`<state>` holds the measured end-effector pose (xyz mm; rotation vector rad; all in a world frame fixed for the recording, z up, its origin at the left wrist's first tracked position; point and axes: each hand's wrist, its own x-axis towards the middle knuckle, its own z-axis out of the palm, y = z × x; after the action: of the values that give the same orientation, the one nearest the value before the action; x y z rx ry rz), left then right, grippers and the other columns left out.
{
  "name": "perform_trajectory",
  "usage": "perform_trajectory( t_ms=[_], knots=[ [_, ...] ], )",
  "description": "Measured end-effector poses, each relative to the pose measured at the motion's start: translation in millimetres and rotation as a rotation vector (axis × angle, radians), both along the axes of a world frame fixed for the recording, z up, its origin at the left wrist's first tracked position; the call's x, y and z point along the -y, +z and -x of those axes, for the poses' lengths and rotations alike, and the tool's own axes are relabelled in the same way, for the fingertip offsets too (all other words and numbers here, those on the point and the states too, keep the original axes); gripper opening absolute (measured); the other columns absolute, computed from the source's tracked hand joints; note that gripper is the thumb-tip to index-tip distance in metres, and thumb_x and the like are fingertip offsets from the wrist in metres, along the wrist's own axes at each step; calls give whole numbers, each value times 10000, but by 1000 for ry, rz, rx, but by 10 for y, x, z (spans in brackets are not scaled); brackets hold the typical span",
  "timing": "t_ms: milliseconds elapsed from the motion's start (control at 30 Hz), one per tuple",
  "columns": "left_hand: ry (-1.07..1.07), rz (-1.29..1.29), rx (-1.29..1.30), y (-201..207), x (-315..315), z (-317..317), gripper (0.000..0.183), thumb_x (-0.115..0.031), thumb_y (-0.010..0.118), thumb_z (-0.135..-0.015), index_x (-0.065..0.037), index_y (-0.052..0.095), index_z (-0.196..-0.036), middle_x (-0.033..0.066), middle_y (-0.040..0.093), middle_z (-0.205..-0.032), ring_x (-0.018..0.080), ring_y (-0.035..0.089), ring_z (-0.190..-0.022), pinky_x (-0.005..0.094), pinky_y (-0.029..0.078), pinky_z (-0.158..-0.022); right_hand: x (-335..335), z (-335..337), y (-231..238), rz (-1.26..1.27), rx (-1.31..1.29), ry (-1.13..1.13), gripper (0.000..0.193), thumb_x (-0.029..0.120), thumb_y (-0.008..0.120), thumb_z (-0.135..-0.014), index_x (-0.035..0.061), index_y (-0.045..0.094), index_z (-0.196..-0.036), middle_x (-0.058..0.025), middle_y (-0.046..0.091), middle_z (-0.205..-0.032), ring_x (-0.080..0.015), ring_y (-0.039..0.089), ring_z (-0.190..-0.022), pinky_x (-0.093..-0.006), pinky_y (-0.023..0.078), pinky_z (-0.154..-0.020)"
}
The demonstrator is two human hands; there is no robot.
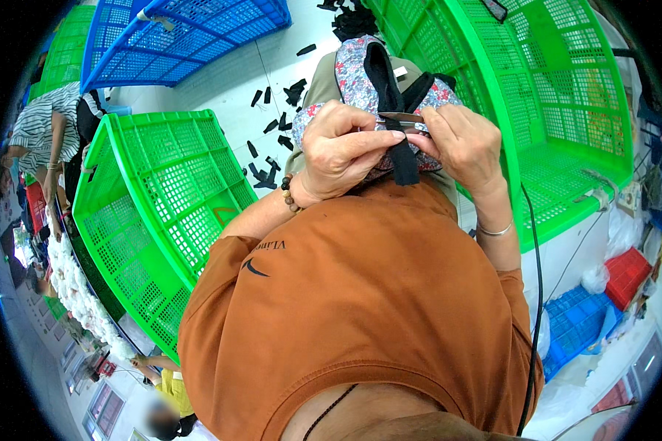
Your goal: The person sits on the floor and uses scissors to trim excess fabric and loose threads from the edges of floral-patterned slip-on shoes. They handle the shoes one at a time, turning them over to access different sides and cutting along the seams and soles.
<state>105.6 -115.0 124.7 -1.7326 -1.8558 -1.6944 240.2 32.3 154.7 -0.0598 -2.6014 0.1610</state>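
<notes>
Fingers of the right hand [466, 140] clamp snips [400, 116] at one o'clock; the left hand's [343, 151] fingers pinch a black strip [405, 167] near two o'clock, over floral cloth [350, 67]. If that pinch slips, the snips could nick the cloth.

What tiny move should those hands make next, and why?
Probably have the right hand cut the black strip: it grips a metal blade that appears to lie across the strip, while the left hand's thumb rests on it.

Cloth [347, 66] on lap [321, 84]; crates [185, 173] left and right; scraps [354, 23] on floor [232, 95] ahead.
</notes>
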Motion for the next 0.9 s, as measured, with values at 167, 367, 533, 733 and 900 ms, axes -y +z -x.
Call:
perform_trajectory(
  t_ms=[167,367,533,733,900],
  knots=[
    [-9,30,6,18,-3,-7,278,-30,737,-569,-159,732,-816,-18,560,-680,156,507,-603,272,382,-516,-19,-27,1,-8,13,13,265,314,660,-760,99,508,-730,-17,434,-623,-157,508,-554,-283,402,-462],
    [-39,31,28,-23,-32,-14,273,-30,734,-568,-154,731,-812,-11,561,-683,153,523,-618,281,388,-540,-27,-71,-16,-15,72,15,269,319,655,-774,98,511,-720,-25,442,-612,-161,504,-531,-293,405,-459],
    [-108,75,79,-68,0,-19,270,-23,718,-582,-140,731,-825,-6,560,-702,154,529,-645,281,394,-580,-146,-80,-74,220,51,-98,270,308,645,-813,61,556,-750,-61,525,-657,-193,543,-560,-283,423,-485],
    [-212,170,202,-173,75,14,268,-19,697,-602,-141,727,-839,2,578,-738,164,550,-681,288,417,-613,-116,222,-234,1219,-24,-108,217,207,650,-828,9,613,-911,-66,531,-669,-105,514,-586,-241,399,-525],
    [-121,230,170,-84,242,190,277,28,640,-612,-117,719,-835,28,591,-763,188,565,-711,292,455,-625,-43,300,-294,947,262,64,259,157,686,-809,-7,607,-993,-14,583,-763,-53,501,-628,-225,406,-536]
  ],
)
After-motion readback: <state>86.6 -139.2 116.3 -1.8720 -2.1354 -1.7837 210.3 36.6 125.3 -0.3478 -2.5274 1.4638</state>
